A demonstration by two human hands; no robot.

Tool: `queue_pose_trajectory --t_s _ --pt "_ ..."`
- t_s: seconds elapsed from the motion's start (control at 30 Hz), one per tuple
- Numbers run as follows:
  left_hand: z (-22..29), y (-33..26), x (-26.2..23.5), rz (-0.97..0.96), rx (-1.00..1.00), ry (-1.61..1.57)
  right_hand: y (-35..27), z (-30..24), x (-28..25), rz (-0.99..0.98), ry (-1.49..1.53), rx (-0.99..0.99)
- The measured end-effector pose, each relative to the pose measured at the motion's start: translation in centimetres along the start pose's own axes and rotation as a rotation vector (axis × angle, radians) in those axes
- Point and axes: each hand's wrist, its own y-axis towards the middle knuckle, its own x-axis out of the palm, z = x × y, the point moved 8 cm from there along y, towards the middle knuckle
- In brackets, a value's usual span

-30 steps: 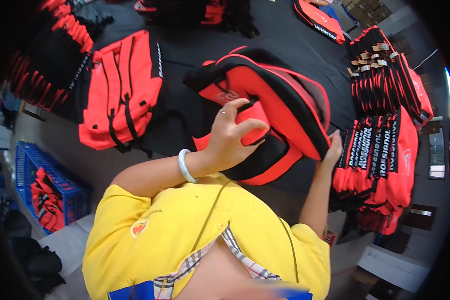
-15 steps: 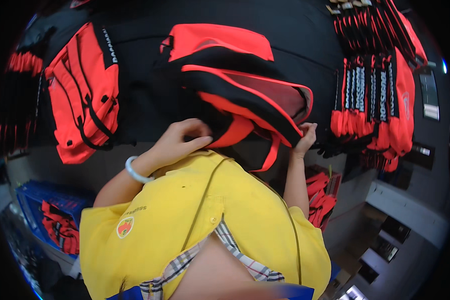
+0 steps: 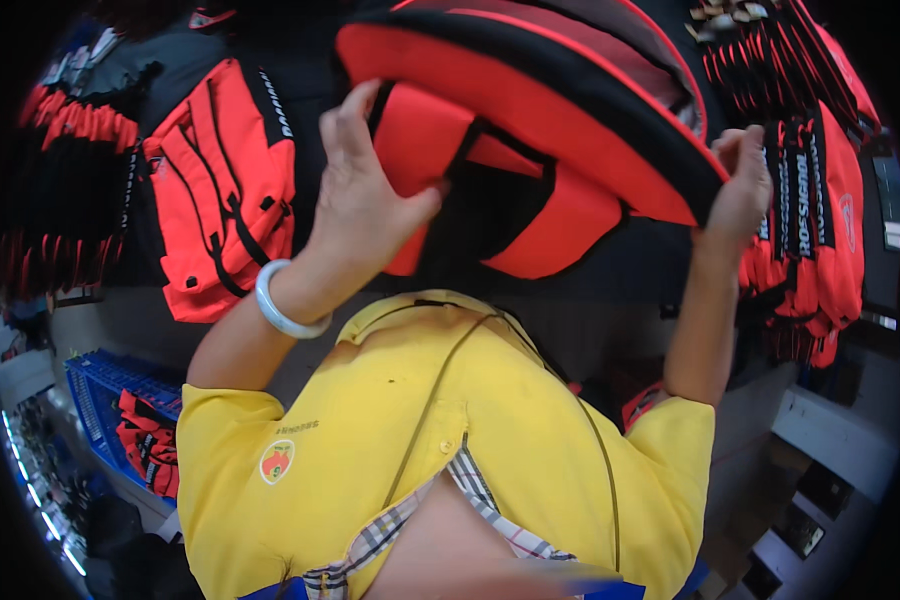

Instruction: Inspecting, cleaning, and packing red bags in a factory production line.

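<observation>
A red and black backpack [image 3: 530,90] is lifted in front of me, tilted, with its mouth gaping at the far side and a grey lining [image 3: 630,45] showing. Its red shoulder straps [image 3: 565,220] hang toward my body. My left hand [image 3: 360,190] grips the left end, the fingers at the black edge and the thumb by a strap. At the opposite end, my right hand [image 3: 740,185] is closed on the bag's lower right corner. Part of each hand's grip is hidden.
Another red backpack [image 3: 220,190] lies flat on the dark table at the left. Rows of packed red and black bags stand at the far left [image 3: 70,190] and right [image 3: 810,200]. A blue crate [image 3: 105,400] with red bags [image 3: 145,440] sits lower left.
Both hands have raised the backpack off the table and swung it up and away from me. Its straps, bunched before, now hang spread. My hands have moved farther apart.
</observation>
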Motion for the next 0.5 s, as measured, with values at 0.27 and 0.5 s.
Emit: queue_pose_trajectory --t_s 0.27,0.5 --pt "5.0 8.5 -7.1 0.179 0.526 0.756 -3.8 -10.7 7.6 -0.37 0.05 -0.443" --pt "9.3 6.8 -8.0 -0.508 0.552 0.697 4.1 -11.4 4.9 -0.674 0.245 -0.23"
